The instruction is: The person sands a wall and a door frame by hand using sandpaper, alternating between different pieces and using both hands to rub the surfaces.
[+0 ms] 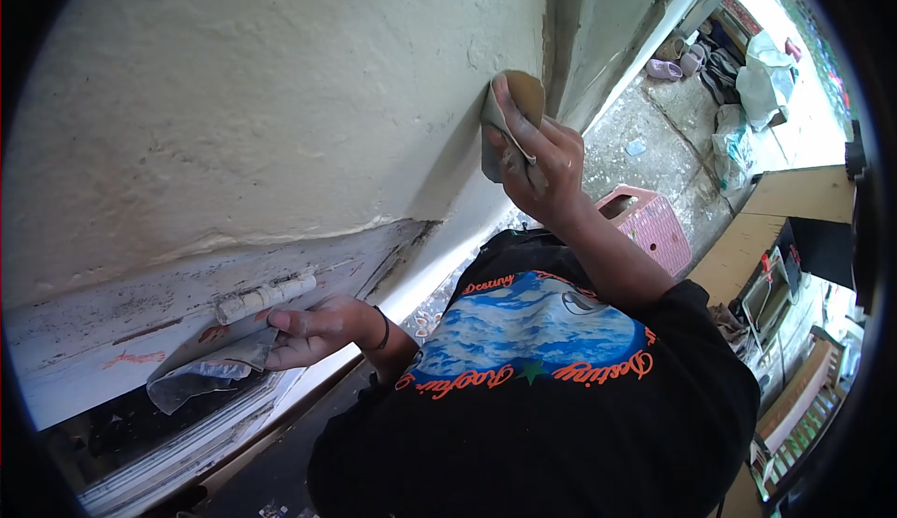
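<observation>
Sanding step in progress: R hand (542, 158) is gripping sandpaper (512, 116), pressing it vs wall (280, 98) by corner. L hand (318, 326) is clutching spare sheet (210, 368) near hinge (266, 296). Next stroke prob needs firm, even pressure.

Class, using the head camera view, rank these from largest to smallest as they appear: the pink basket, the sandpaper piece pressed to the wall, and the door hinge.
1. Pink basket
2. Sandpaper piece, held against the wall by one hand
3. Door hinge

The basket lies farther from the camera, so its lead is probably understated; sandpaper and hinge look close in size.
</observation>
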A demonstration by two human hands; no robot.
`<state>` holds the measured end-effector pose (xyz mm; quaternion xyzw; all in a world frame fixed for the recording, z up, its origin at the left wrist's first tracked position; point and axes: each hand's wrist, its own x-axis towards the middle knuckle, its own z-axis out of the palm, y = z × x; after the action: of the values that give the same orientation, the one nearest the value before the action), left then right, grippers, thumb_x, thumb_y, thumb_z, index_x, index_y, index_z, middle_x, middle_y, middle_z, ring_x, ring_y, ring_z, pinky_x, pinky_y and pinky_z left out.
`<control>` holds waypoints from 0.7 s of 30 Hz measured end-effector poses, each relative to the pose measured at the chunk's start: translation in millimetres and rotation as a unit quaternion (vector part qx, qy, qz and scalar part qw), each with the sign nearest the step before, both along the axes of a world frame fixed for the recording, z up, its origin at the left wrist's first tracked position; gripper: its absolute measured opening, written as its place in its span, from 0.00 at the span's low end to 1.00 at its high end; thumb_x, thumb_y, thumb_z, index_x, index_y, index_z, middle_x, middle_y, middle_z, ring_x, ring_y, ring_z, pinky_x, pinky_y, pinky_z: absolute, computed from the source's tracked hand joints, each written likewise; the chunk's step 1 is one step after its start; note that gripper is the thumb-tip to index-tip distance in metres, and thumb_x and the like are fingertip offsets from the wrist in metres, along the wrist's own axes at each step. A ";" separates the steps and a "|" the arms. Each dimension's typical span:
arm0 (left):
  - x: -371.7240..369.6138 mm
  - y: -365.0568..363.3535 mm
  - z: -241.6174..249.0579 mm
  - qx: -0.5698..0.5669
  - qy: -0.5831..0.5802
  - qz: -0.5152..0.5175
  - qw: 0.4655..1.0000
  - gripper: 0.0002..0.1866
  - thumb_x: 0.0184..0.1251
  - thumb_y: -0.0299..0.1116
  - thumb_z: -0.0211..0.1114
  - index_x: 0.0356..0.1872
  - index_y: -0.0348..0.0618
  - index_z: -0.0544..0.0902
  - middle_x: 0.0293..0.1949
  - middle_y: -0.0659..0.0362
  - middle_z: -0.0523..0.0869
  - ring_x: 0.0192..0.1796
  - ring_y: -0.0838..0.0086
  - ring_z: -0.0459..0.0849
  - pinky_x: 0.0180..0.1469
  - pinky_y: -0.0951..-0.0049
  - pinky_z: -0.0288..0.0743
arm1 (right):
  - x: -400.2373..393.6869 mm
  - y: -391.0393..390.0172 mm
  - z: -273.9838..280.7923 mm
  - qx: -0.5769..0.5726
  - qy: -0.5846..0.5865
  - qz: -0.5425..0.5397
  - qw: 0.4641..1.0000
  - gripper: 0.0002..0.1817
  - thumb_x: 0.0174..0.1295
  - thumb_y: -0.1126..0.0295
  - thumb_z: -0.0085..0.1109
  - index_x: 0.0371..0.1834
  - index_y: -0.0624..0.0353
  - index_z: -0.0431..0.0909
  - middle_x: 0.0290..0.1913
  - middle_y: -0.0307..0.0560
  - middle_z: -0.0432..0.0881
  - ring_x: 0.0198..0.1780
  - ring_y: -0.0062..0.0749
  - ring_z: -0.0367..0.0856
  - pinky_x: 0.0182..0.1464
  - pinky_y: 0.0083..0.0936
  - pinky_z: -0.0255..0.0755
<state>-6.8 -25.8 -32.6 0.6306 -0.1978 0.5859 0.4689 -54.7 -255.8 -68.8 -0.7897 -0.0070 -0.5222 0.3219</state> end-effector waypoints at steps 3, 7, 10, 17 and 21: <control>0.9 1.6 -2.3 -0.011 0.000 -0.006 1.000 0.33 0.68 0.33 0.52 0.68 0.33 0.48 0.66 0.38 0.55 0.64 0.57 0.66 0.63 0.64 0.66 | 1.1 -3.5 -5.3 0.002 0.016 0.007 1.000 0.32 0.45 0.78 0.62 0.60 0.58 0.71 0.28 0.47 0.80 0.23 0.39 0.77 0.26 0.28 0.72; -0.6 -6.4 0.9 -0.033 0.004 0.013 0.999 0.34 0.69 0.37 0.52 0.67 0.28 0.48 0.63 0.35 0.57 0.61 0.59 0.70 0.58 0.68 0.70 | 4.1 -4.7 19.9 0.025 0.025 -0.001 0.999 0.33 0.44 0.80 0.61 0.59 0.58 0.71 0.29 0.49 0.81 0.23 0.40 0.77 0.28 0.27 0.73; -1.5 -7.0 4.0 -0.013 0.002 0.007 1.000 0.34 0.69 0.36 0.53 0.67 0.29 0.48 0.64 0.35 0.56 0.61 0.59 0.69 0.59 0.67 0.69 | 7.1 -3.7 -5.0 0.008 -0.049 0.007 0.999 0.33 0.43 0.81 0.60 0.59 0.59 0.71 0.29 0.50 0.81 0.22 0.40 0.77 0.27 0.28 0.72; 0.1 -5.1 3.7 -0.002 -0.013 0.002 1.000 0.35 0.68 0.37 0.53 0.67 0.29 0.47 0.64 0.35 0.56 0.62 0.58 0.67 0.61 0.66 0.67 | 6.6 -5.2 14.7 0.026 -0.026 0.020 0.999 0.32 0.43 0.82 0.59 0.59 0.59 0.72 0.28 0.51 0.80 0.23 0.41 0.78 0.28 0.29 0.73; -1.2 -5.8 4.0 -0.015 0.000 -0.013 1.000 0.34 0.68 0.36 0.53 0.67 0.29 0.47 0.65 0.36 0.54 0.64 0.57 0.65 0.63 0.64 0.64 | 5.7 0.0 -5.0 0.025 -0.042 0.018 0.999 0.33 0.43 0.83 0.59 0.60 0.58 0.71 0.27 0.50 0.80 0.22 0.41 0.77 0.26 0.28 0.72</control>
<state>-8.0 -31.6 -28.6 0.6211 -0.1968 0.5824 0.4862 -49.0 -255.8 -73.9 -0.7584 -0.0217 -0.5491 0.3506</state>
